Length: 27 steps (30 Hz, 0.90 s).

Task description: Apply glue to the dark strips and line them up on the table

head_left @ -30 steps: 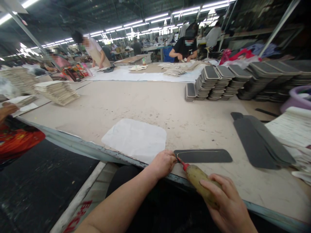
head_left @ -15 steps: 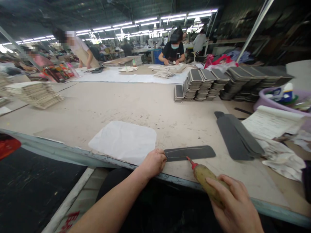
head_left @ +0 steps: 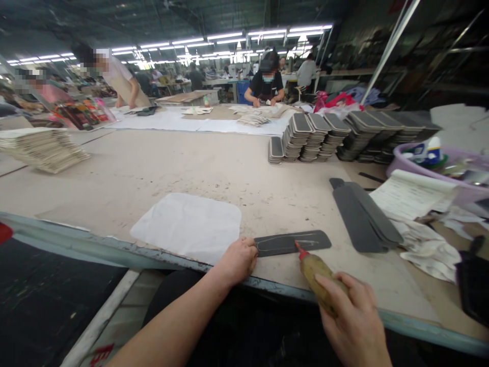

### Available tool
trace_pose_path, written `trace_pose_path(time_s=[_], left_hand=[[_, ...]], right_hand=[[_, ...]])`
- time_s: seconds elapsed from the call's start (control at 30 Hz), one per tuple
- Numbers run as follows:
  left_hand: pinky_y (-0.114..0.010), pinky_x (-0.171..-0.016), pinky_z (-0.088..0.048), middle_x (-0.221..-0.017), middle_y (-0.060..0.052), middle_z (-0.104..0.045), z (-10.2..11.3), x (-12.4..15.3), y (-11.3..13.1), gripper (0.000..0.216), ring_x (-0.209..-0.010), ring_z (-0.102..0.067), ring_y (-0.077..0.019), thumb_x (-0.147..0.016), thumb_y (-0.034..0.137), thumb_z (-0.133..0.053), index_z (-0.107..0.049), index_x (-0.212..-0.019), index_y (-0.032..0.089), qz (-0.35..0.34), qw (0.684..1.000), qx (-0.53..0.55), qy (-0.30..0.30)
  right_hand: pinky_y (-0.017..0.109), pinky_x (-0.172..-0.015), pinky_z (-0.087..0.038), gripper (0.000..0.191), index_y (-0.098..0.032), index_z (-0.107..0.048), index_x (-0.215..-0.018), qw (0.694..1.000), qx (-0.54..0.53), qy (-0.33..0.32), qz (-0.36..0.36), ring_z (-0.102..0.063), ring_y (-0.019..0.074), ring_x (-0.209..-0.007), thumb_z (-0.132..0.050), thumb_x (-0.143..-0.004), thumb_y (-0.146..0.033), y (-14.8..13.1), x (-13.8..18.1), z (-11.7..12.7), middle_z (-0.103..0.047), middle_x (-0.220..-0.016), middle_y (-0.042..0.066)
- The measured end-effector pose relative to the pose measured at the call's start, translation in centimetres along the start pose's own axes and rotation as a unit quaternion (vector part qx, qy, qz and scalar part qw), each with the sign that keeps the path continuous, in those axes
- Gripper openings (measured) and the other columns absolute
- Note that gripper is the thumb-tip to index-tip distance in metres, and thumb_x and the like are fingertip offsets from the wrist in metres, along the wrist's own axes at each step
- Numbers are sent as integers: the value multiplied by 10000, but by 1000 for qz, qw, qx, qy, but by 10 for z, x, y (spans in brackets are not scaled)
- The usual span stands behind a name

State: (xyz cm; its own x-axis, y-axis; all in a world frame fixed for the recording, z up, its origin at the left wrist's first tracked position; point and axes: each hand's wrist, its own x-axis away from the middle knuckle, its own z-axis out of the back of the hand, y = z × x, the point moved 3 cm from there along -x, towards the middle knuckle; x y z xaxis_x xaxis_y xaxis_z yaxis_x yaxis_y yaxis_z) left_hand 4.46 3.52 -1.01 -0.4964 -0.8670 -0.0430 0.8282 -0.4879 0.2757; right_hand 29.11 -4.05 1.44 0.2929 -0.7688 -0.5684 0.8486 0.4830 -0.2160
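Gripping the glue bottle [head_left: 319, 278] tight in right hand [head_left: 353, 318], red nozzle on the dark strip [head_left: 292, 242] near the table [head_left: 191, 163] edge; left hand [head_left: 239, 260] pins its end. Could smear if pressure slips.

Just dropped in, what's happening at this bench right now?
A person's right hand grips a yellowish squeeze bottle with a red nozzle, its tip on a dark grey rounded flat strip near the table edge. The left hand pins the strip's left end. A white fabric sheet lies beside it.
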Motion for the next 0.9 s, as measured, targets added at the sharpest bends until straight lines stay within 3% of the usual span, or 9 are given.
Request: trace_pose_path(time_s=[0.13, 0.23, 0.43, 0.57, 0.73, 0.9], left_hand=[[-311, -810, -487, -854, -72, -623, -1, 1, -1, 232, -836, -567, -190, -897, 162, -473, -662, -763, 150, 3, 1000, 3, 5], [-314, -812, -488, -858, -72, -623, -1, 1, -1, 215, -850, -565, -195, -887, 151, -482, -660, -766, 152, 3, 1000, 1, 4], [-318, -827, -487, -883, -73, -628, 0, 0, 1, 216, -847, -571, -189, -887, 130, -471, -655, -778, 156, 2, 1000, -3, 3], [-314, -824, -487, -876, -72, -624, -2, -2, 1, 206, -843, -565, -188, -883, 125, -477, -641, -763, 160, 5, 1000, -6, 5], [-309, -825, -487, -888, -67, -616, -5, -3, 0, 187, -850, -560, -188, -877, 118, -483, -631, -770, 159, 11, 1000, -19, 2], [-312, -822, -489, -891, -70, -617, -3, -3, 1, 187, -855, -562, -194, -882, 124, -480, -633, -779, 155, 11, 1000, -20, -4]], right_hand=[[437, -841, -505, 422, -275, -546, -1160, 994, -106, -28, 23, -487, 255, -1060, -474, -801, -65, -29, -7, -13, -462, -1147, 95], [399, -837, -514, 430, -274, -552, -1159, 988, -150, -37, 24, -493, 235, -1075, -463, -804, -46, -30, -7, -13, -459, -1162, 94], [442, -817, -490, 313, -250, -579, -1131, 997, -9, 66, -46, -524, 263, -998, -567, -821, -214, 30, 5, 16, -493, -1155, 99], [481, -822, -475, 289, -218, -584, -1125, 994, 49, 80, -64, -515, 300, -1011, -537, -847, -283, 60, 8, 20, -501, -1143, 119], [513, -825, -467, 288, -199, -582, -1117, 994, 74, 55, -53, -504, 319, -998, -495, -866, -310, 63, 7, 15, -497, -1095, 135], [475, -796, -481, 308, -212, -559, -1152, 997, 70, 25, -35, -494, 307, -986, -504, -861, -298, 43, 7, 17, -485, -1122, 135]])
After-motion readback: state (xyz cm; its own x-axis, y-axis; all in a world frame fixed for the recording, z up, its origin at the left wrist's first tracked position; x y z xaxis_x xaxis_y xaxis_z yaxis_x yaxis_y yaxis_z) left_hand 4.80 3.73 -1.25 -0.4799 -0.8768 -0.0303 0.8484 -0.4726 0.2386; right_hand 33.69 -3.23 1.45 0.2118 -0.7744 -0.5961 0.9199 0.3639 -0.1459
